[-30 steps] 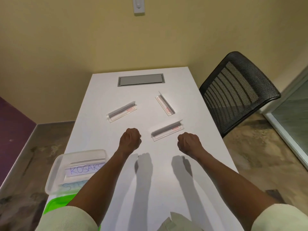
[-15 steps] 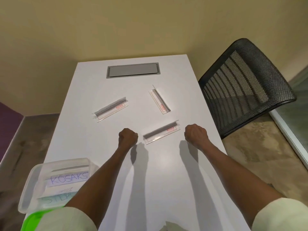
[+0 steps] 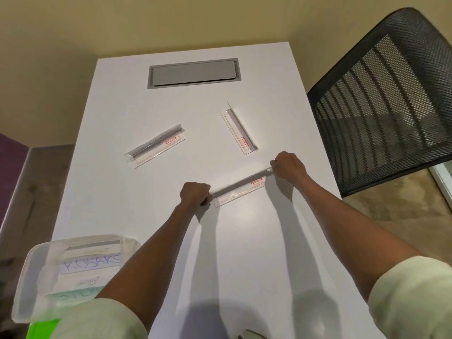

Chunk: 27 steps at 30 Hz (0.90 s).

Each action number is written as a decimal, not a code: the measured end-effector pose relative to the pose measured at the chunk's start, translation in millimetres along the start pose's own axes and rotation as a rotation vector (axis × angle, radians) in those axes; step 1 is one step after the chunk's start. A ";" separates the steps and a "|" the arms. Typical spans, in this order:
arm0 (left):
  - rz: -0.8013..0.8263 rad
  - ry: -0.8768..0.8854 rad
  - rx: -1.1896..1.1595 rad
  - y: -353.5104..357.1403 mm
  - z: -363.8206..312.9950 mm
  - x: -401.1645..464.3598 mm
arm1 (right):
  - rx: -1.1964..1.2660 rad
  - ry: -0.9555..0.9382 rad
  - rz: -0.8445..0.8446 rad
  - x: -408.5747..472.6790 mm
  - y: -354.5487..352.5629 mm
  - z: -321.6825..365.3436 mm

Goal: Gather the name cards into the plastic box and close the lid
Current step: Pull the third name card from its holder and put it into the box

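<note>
Grabbing the nearest card (image 3: 241, 190) off the surface (image 3: 244, 253), the left hand (image 3: 195, 193) and right hand (image 3: 288, 166) are each pinching one end. Two more cards are lying further back. Probably lifting it over to the box (image 3: 27, 289), bottom left, comes next.

A long white rectangular table (image 3: 244, 241) stands with its far end against a plain mustard-yellow wall (image 3: 171, 20). A grey rectangular cable hatch (image 3: 193, 73) is set flush into the tabletop near that end. A black mesh-backed office chair (image 3: 381, 94) stands just beside the table's right edge. Mottled brown-grey flooring (image 3: 403, 204) shows below it (a purple wall panel (image 3: 9, 152) at the left).
</note>
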<state>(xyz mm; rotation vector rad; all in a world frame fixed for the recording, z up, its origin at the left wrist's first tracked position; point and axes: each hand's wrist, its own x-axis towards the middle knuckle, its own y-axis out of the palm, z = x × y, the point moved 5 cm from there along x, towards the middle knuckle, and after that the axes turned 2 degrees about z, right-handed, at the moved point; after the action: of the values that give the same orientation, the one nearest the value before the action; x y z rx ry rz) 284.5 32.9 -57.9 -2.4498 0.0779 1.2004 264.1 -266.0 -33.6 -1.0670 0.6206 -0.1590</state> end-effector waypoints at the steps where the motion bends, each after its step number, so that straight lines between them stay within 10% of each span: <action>1: 0.026 -0.015 -0.003 2.8 -0.2 0.5 | 0.003 0.009 0.013 3.3 2.7 1.2; 13: 0.003 -0.127 -0.097 8.7 9.0 6.4 | 0.057 0.098 0.119 5.4 9.6 8.2; 27: -0.130 0.206 0.157 -20.3 -8.3 -24.7 | 0.354 0.095 0.099 -30.4 -5.9 3.3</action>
<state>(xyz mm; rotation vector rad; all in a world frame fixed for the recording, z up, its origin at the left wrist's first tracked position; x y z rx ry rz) 279.7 45.2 -27.6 -2.3918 0.0671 0.8518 242.0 -253.8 -15.4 -0.6888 0.6995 -0.2253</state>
